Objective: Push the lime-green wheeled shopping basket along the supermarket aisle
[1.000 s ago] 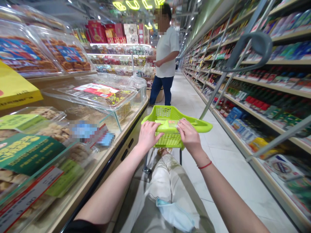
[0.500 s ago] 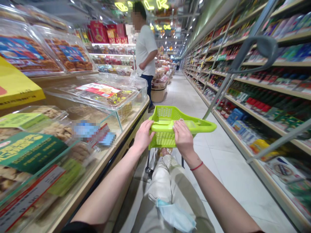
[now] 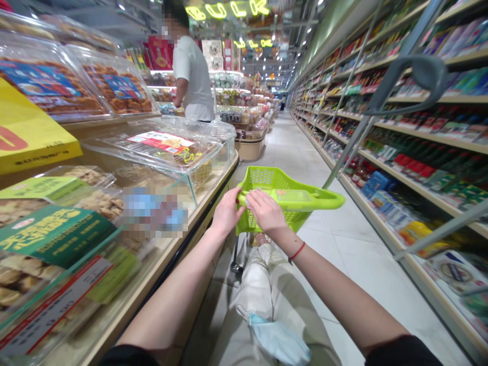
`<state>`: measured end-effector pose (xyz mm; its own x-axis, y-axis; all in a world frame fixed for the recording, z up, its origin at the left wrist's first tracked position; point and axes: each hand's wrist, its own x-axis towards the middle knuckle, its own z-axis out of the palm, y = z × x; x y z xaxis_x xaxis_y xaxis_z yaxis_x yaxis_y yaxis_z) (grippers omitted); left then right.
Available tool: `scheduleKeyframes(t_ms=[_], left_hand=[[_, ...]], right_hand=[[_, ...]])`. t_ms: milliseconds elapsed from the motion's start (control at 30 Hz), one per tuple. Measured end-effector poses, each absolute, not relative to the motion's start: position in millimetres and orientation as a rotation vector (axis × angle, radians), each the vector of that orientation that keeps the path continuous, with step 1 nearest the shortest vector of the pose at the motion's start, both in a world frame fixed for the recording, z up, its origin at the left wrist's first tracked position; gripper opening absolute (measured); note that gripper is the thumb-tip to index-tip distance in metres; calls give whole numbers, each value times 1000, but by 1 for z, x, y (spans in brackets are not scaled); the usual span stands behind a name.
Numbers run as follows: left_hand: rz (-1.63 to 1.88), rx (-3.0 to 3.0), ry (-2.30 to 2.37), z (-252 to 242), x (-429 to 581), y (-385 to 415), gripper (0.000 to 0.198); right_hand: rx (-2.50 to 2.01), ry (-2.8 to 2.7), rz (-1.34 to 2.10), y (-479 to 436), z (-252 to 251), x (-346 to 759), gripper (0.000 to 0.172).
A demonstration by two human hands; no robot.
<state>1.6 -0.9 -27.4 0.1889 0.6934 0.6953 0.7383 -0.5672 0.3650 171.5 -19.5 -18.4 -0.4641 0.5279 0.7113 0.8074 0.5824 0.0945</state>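
Observation:
A lime-green shopping cart with a perforated basket stands in front of me. My left hand is closed around the left end of its handle. Close beside it, my right hand presses on the handle with its fingers together. A scrap of white, looking like a tissue, shows at the right fingertips; most of it is hidden under them. A red string bracelet circles my right wrist. On my lap hangs a light-blue face mask.
Left of me runs a display counter with packaged snacks and clear-lidded boxes. A person in a white shirt stands behind it. Stocked shelves and a grey-handled metal frame line the right. A tiled aisle stretches ahead.
My right hand has slid left along the handle, nearer my left hand. My left hand keeps its place. The person in white has shifted left and turned further away.

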Motion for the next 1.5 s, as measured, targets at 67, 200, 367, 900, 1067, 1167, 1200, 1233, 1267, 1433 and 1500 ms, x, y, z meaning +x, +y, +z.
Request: scheduleKeyframes(t_ms=[67,200,367,900,1067,1167,1200,1233,1267,1433,1500], left_hand=[[-1342,-2393,-1440,-27,1,-2,59],[-1349,-2396,-1438,-27,2,-2,62],[-1386,-2383,-1441,-29,4,-2,61],[-1488,-2387,-1504,-29,-2,-2,75],[-1513,-2422,-1479,-29,-1,-2,75],[-1524,-2429,-1471,-29,1,-3,75],[-1528,-2430,-1470,-29,1,-3,75],[-1531,-2430,-1469,-29,2,-3,75],[-1534,-2429,-1467,-28,3,-3,76],[-1550,-2425,-1442,-27,7,-4,76],[-1560,-2427,-1445,-28,6,-3,76]], right_hand=[[-1048,-2159,-630,-26,-22,205,35],[-1042,-2133,-680,-35,-22,260,38],[-1038,-2122,-645,-33,-22,259,37],[-982,-2302,-397,-14,-11,145,40],[-852,-2342,-533,-30,-21,215,40],[-823,-2360,-563,-37,-19,251,43],[-819,-2365,-566,-38,-17,257,43],[-814,-2375,-566,-38,-16,260,43],[-808,-2387,-563,-38,-15,258,42],[-961,-2383,-487,-25,-8,211,37],[-1138,-2324,-438,-18,-1,187,35]])
